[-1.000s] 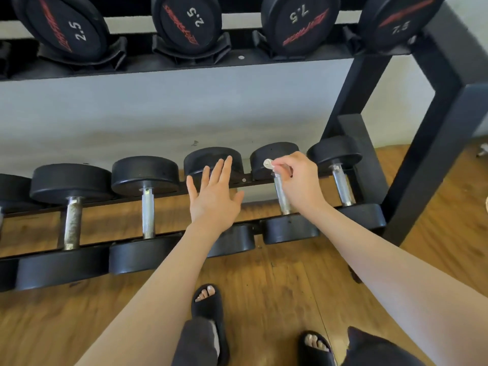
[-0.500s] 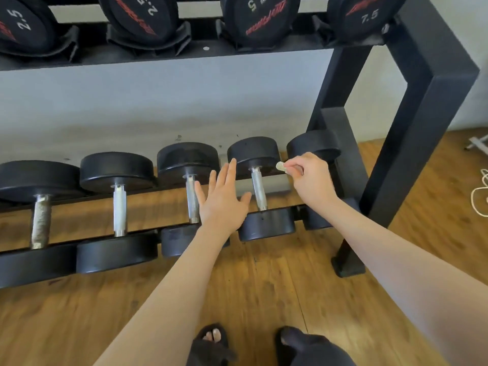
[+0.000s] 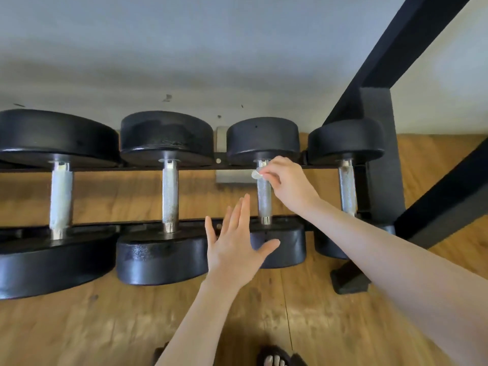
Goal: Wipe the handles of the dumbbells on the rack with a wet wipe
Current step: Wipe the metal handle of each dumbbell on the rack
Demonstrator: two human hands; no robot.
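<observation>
Wooden floor (image 3: 264, 313) fills the near part of the view, and a pale wall (image 3: 184, 62) stands at the far side. A black rack (image 3: 383, 107) sits low on the floor, with its thick post on the right.

Four dumbbells lie in a row on the rack, side by side. Each one has a round black end far away, a round black end near, and a shiny metal handle in between. The first dumbbell (image 3: 60, 196) is at the far left and its handle looks pale and dull. The second dumbbell (image 3: 170, 191) is just right of it. The third dumbbell (image 3: 264, 196) comes next. The fourth dumbbell (image 3: 347, 186) is at the right, just beside the rack post.

The right hand (image 3: 287, 180) reaches in from the right. Its grip is closed tight, pinching a small white wipe (image 3: 256, 174) between the fingertips. The wipe touches the far part of the third dumbbell's handle.

The left hand (image 3: 237, 244) is flat with its fingers straight and spread. Its grip holds nothing. It is in front of the near end of the third dumbbell, but I cannot tell if it touches it.

A sandal with toes (image 3: 274, 359) shows at the near edge.
</observation>
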